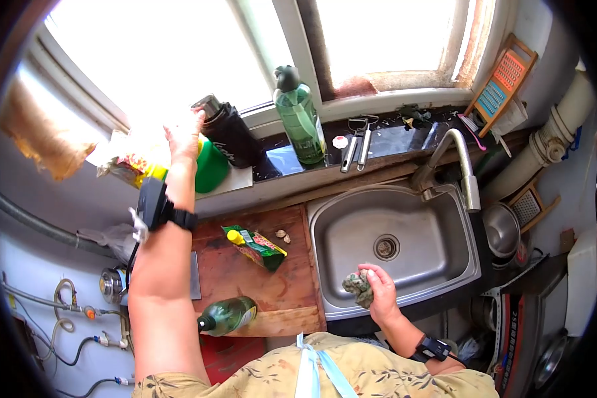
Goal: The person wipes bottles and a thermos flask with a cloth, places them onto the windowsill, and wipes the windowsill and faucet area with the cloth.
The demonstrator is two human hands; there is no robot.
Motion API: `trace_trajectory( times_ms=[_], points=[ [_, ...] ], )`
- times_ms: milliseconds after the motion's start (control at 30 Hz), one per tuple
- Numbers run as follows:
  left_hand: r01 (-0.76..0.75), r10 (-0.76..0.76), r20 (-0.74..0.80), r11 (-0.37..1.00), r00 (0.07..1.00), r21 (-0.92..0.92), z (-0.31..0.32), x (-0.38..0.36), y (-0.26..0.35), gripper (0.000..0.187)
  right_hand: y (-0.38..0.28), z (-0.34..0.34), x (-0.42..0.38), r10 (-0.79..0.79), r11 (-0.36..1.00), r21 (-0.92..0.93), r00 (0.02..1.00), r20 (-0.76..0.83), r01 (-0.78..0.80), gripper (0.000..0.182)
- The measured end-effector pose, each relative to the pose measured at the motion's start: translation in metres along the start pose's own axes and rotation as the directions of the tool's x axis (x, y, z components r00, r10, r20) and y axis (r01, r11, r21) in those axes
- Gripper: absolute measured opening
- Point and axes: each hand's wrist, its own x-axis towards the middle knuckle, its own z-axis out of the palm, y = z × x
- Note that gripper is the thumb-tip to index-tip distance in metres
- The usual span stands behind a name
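Grey-green cloth is bunched in the fingers of the right hand, over the near edge of the metal sink. The left hand is up by the window, its fingertips beside the metal cap of a black bottle; glare hides whether they grip it. A green container and crinkled packets crowd that wrist. Further along the ledge stand a green pump bottle and, lying flat, two peelers. The tap overhangs the sink's right side. On the wooden board, a yellow-capped pouch and a dark green bottle lie in the space between the arms.
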Motion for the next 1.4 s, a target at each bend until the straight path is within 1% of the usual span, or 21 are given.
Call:
trace_trajectory(
  times_ms=[33,67,133,200,233,333,400,467,533,600,667,800,867,967,1033,1067,1133,1167,1267,1300,1400],
  points=[
    [0.009,-0.009,-0.055,1.0,0.998,0.017,-0.005,-0.015,0.023,0.044,0.001,0.001,0.0,0.004,1.0,0.003,1.0,-0.003,-0.004,0.021],
    [0.006,-0.005,-0.062,1.0,0.998,0.018,-0.01,-0.027,0.026,0.044,0.003,0.003,0.0,0.003,1.0,0.003,1.0,0.005,-0.003,0.021],
    [0.033,-0.032,-0.034,0.998,0.999,0.048,-0.027,-0.047,0.027,0.031,0.005,0.008,-0.001,0.029,1.0,-0.002,0.999,0.028,-0.029,0.021],
    [0.079,-0.098,0.17,0.99,0.98,0.113,-0.048,-0.066,0.035,0.027,0.006,0.016,-0.002,0.062,0.998,0.007,0.997,0.054,-0.062,0.021],
    [0.122,-0.142,0.315,0.989,0.939,0.08,-0.059,-0.078,0.042,0.026,0.008,0.02,-0.004,0.091,0.995,0.025,0.994,0.057,-0.092,0.021],
    [0.229,-0.214,0.661,0.971,0.719,0.065,-0.083,-0.119,0.072,0.021,0.013,0.031,-0.005,0.015,0.997,-0.079,0.995,0.103,-0.007,0.021],
    [0.231,-0.27,0.693,0.961,0.669,0.151,-0.102,-0.139,0.072,0.022,0.017,0.035,-0.006,0.072,0.997,-0.022,0.989,0.128,-0.07,0.021],
    [0.252,-0.302,0.68,0.952,0.669,0.175,-0.126,-0.147,0.046,0.024,0.019,0.04,-0.007,0.095,0.995,-0.03,0.983,0.154,-0.092,0.021],
    [0.221,-0.404,0.636,0.91,0.657,0.35,-0.149,-0.155,0.029,0.026,0.021,0.042,-0.012,0.121,0.993,-0.019,0.98,0.157,-0.12,0.021],
    [0.265,-0.452,0.604,0.888,0.656,0.376,-0.163,-0.166,0.019,0.031,0.027,0.038,-0.017,0.137,0.99,-0.04,0.979,0.153,-0.132,0.021],
    [0.118,-0.394,0.627,0.893,0.672,0.434,-0.17,-0.175,0.014,0.035,0.036,0.027,-0.019,0.152,0.987,-0.071,0.977,0.152,-0.142,0.021],
    [0.169,-0.409,0.687,0.905,0.601,0.391,-0.166,-0.187,0.023,0.049,0.037,0.023,-0.031,0.211,0.973,-0.12,0.973,0.096,-0.199,0.02],
    [0.138,-0.402,0.69,0.903,0.602,0.406,-0.162,-0.187,0.027,0.055,0.036,0.022,-0.032,0.198,0.974,-0.133,0.976,0.088,-0.185,0.02],
    [0.015,-0.332,0.679,0.904,0.655,0.428,-0.151,-0.186,0.03,0.057,0.031,0.025,-0.028,0.147,0.983,-0.118,0.986,0.081,-0.137,0.02],
    [-0.258,-0.11,0.733,0.892,0.671,0.37,-0.144,-0.184,0.026,0.065,0.02,0.034,-0.029,0.137,0.987,-0.1,0.986,0.092,-0.128,0.02],
    [-0.264,-0.102,0.736,0.893,0.67,0.364,-0.14,-0.181,0.025,0.065,0.017,0.036,-0.03,0.144,0.987,-0.08,0.984,0.102,-0.136,0.02],
    [-0.485,-0.065,0.779,0.749,0.623,0.451,-0.126,-0.175,0.028,0.07,0.018,0.036,-0.031,0.119,0.99,-0.092,0.988,0.1,-0.11,0.02],
    [-0.533,-0.038,0.789,0.716,0.614,0.45,-0.119,-0.172,0.018,0.07,0.02,0.034,-0.032,0.102,0.991,-0.1,0.99,0.098,-0.092,0.02],
    [-0.594,-0.086,0.841,0.669,0.535,0.447,-0.101,-0.169,0.008,0.069,0.014,0.035,-0.028,0.067,0.993,-0.101,0.995,0.08,-0.059,0.02],
    [-0.615,-0.149,0.863,0.644,0.483,0.456,-0.097,-0.168,0.006,0.069,0.01,0.036,-0.023,0.041,0.993,-0.114,0.995,0.094,-0.03,0.021],
    [-0.604,-0.247,0.887,0.659,0.39,0.449,-0.085,-0.168,-0.014,0.059,-0.024,0.054,-0.006,0.007,0.991,-0.134,0.991,0.136,0.011,0.023]
  ],
)
